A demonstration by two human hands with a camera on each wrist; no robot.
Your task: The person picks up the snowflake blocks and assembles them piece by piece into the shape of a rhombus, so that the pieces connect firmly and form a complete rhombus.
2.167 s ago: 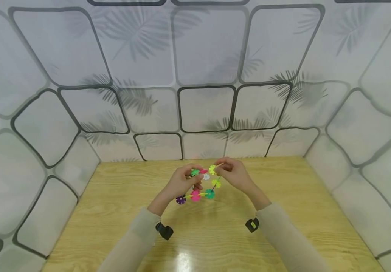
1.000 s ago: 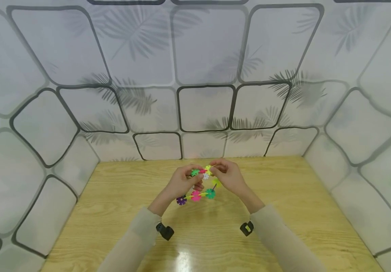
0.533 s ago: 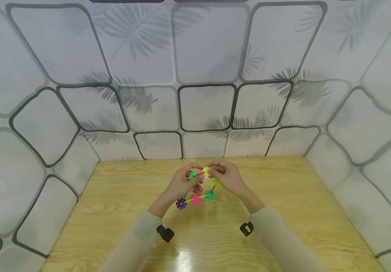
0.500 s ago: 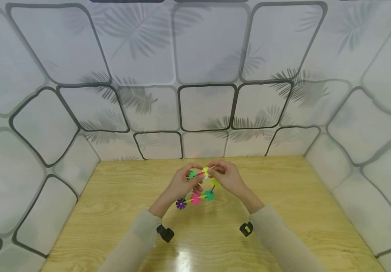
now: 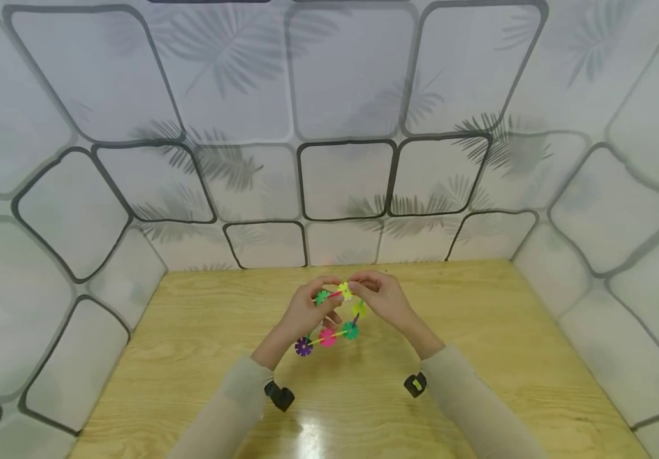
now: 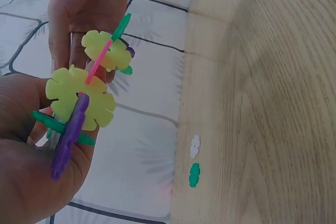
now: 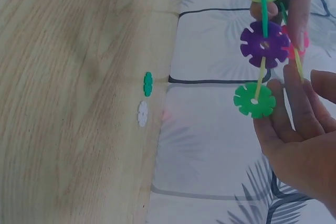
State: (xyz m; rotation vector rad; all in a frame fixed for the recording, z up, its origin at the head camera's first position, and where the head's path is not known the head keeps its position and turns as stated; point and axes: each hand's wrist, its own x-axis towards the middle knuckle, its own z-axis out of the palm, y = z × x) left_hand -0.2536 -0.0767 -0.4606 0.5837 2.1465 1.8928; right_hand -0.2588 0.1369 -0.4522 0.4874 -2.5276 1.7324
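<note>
A chain of interlocking plastic snowflake discs hangs between both hands above the table. My left hand (image 5: 309,309) pinches its upper part beside a green disc (image 5: 322,298). My right hand (image 5: 383,299) pinches a yellow disc (image 5: 345,291), whose edge meets a thin pink disc seen edge-on between the hands. Below the left fingers the chain runs through a purple disc (image 5: 303,346), a pink disc (image 5: 327,337) and a teal disc (image 5: 350,330), then up to another yellow disc (image 5: 359,309). In the right wrist view a purple disc (image 7: 264,44) joins a green disc (image 7: 254,100).
Two loose discs, one white (image 6: 195,146) and one green (image 6: 194,174), lie near the back edge of the wooden table (image 5: 318,395). Patterned panels (image 5: 347,182) rise behind the table and on both sides.
My right hand has moved left with its yellow disc until the disc meets the pink one by my left hand. The hanging part of the chain has sunk slightly.
</note>
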